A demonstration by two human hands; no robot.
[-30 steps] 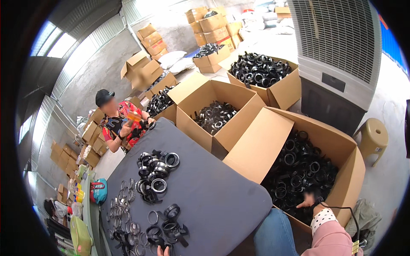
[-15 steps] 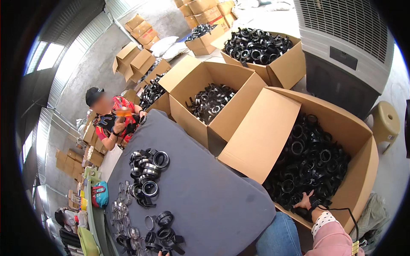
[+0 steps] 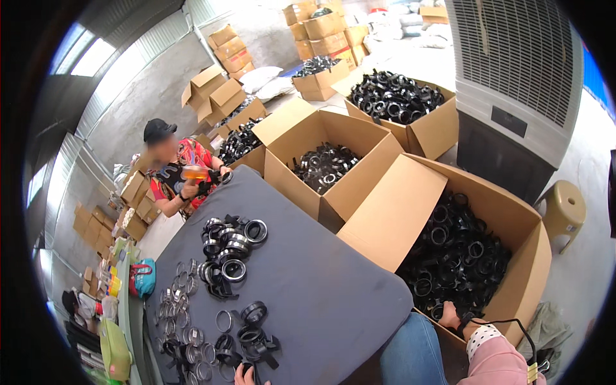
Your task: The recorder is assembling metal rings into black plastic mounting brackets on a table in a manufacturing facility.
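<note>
My right hand (image 3: 450, 316) reaches into the near edge of a large open carton (image 3: 536, 256) on the right. Its fingers are sunk among black ring clamps (image 3: 475, 249), so their grip is hidden. At the lower edge my left hand (image 3: 244, 375) shows only its fingertips, closed about a dark piece that looks like a black ring. Beside it on the grey-covered table (image 3: 314, 276) lie several black ring clamps (image 3: 256, 340). Bare silver rings (image 3: 183, 289) are spread along the table's left side. Farther up is a heap of black-and-silver rings (image 3: 224, 250).
More cartons of rings (image 3: 330, 167) stand beyond the table. An air cooler (image 3: 513, 96) and a beige stool (image 3: 564, 208) are on the right. Across the table a person (image 3: 183, 167) holds an orange tool (image 3: 194, 172). A cable (image 3: 507, 321) runs from my right wrist.
My right hand has sunk deeper among the rings, its once spread fingers now hidden. More of my left hand shows at the lower edge. The view has shifted slightly.
</note>
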